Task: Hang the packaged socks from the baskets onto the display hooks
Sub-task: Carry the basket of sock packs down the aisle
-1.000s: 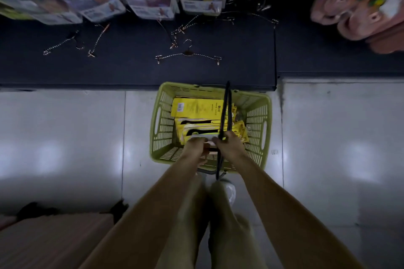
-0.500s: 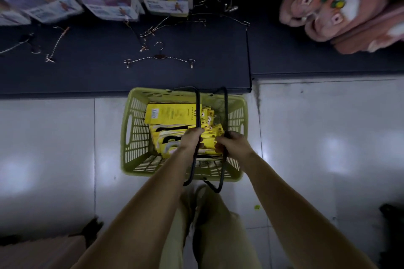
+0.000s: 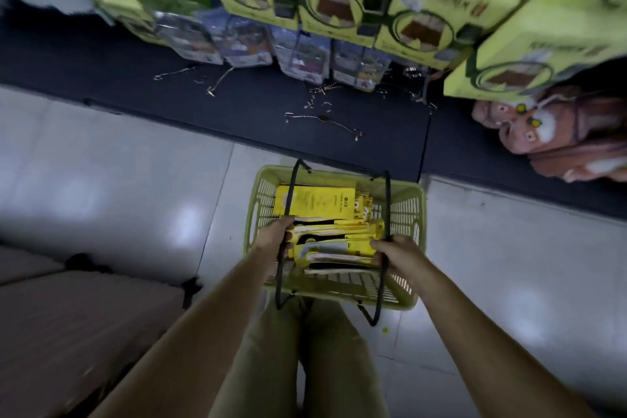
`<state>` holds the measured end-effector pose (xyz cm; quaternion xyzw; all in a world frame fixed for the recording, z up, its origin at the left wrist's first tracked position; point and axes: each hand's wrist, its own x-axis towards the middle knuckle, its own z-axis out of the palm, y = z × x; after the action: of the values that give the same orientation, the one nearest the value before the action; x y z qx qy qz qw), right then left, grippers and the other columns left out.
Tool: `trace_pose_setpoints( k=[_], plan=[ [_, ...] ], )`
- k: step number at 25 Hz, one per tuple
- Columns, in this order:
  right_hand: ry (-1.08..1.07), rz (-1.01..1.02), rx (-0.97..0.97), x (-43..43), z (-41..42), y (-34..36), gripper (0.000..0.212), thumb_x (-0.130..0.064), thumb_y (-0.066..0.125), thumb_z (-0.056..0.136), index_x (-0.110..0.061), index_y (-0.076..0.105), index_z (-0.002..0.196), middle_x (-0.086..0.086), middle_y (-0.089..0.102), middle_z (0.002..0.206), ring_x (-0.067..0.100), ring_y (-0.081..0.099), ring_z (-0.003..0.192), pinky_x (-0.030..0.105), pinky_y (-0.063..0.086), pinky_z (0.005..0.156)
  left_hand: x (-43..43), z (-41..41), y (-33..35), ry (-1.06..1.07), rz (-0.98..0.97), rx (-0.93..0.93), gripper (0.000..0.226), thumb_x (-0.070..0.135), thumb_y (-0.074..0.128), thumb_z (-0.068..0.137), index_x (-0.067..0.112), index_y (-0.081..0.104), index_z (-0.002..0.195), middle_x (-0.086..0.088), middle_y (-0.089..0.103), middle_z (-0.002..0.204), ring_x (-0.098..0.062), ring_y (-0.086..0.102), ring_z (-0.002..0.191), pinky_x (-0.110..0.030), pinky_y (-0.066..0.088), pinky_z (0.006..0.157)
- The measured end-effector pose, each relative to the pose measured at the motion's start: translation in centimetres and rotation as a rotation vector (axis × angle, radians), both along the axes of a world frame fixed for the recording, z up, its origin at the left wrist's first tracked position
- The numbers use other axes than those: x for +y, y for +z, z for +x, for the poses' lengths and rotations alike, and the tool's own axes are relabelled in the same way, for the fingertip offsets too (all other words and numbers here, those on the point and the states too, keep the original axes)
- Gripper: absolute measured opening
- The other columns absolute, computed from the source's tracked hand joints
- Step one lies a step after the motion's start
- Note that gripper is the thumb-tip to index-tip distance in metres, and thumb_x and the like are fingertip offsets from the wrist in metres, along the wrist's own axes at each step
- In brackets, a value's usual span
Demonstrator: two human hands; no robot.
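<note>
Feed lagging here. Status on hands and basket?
Left hand and right hand each on a black handle. Green basket on floor, yellow sock packs inside, none hung. Nothing blocking.

Dim scene; ceiling-light glare on floor tiles (image 3: 190, 224); motion blur, wide-angle bending at edges.

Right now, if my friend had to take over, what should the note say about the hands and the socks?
Left hand: closed on the left black handle, fingers against the packs.
Right hand: closed on the right black handle.
Green basket: on the floor by the dark shelf base, full of yellow sock packs.
Done: no yellow pack in hand yet.
Left: lift the packs out and hang them on the display hooks; loose hangers lie on the base.
</note>
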<state>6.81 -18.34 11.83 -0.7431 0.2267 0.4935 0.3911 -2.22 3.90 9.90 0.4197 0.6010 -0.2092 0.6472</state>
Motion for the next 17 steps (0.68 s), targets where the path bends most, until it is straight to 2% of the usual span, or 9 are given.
trace_pose_setpoints(
  k=[3,6,10,14,17],
  plan=[
    [0.084,0.007,0.022,2.0,-0.9,5.1,0.010,-0.019,0.063,0.088,-0.009,0.061,0.088,0.006,0.064,0.068,0.023,0.064,0.073,0.042,0.051,0.082,2.5,-3.3,4.6,0.114,-0.005,-0.046,0.029,0.023,0.053,0.092,0.014,0.048,0.064,0.000,0.043,0.052,-0.015,0.035,0.042,-0.026,0.026,0.047],
    [0.155,0.038,0.029,6.6,-1.0,9.2,0.012,-0.015,0.059,0.090,-0.007,0.059,0.082,0.010,0.059,0.070,0.022,0.059,0.068,0.036,0.049,0.074,6.4,-5.4,8.4,0.185,0.004,-0.057,0.037,0.026,0.052,0.092,0.014,0.047,0.058,0.000,0.046,0.041,-0.016,0.038,0.038,-0.026,0.027,0.046],
    [0.380,0.040,0.004,16.4,-0.7,12.6,0.013,-0.019,0.060,0.090,-0.009,0.058,0.083,0.010,0.061,0.071,0.022,0.060,0.070,0.039,0.050,0.079,14.0,-7.8,11.0,0.196,0.089,-0.047,0.032,0.027,0.052,0.092,0.012,0.050,0.063,0.002,0.049,0.034,-0.014,0.044,0.027,-0.025,0.033,0.048],
    [0.568,0.014,-0.044,26.8,-1.9,14.1,0.014,-0.019,0.058,0.091,-0.008,0.056,0.085,0.011,0.061,0.077,0.021,0.061,0.069,0.038,0.052,0.079,22.1,-11.3,12.4,0.233,0.138,-0.042,0.021,0.023,0.053,0.092,0.010,0.055,0.076,-0.004,0.054,0.042,-0.017,0.049,0.030,-0.024,0.041,0.045],
    [0.707,-0.020,-0.097,35.2,-2.7,15.6,0.019,-0.021,0.055,0.093,-0.008,0.056,0.079,0.011,0.062,0.079,0.019,0.060,0.067,0.030,0.051,0.066,28.4,-14.4,14.3,0.320,0.167,-0.048,0.017,0.023,0.054,0.090,0.012,0.055,0.076,-0.007,0.052,0.053,-0.020,0.049,0.037,-0.027,0.045,0.049]
  ],
)
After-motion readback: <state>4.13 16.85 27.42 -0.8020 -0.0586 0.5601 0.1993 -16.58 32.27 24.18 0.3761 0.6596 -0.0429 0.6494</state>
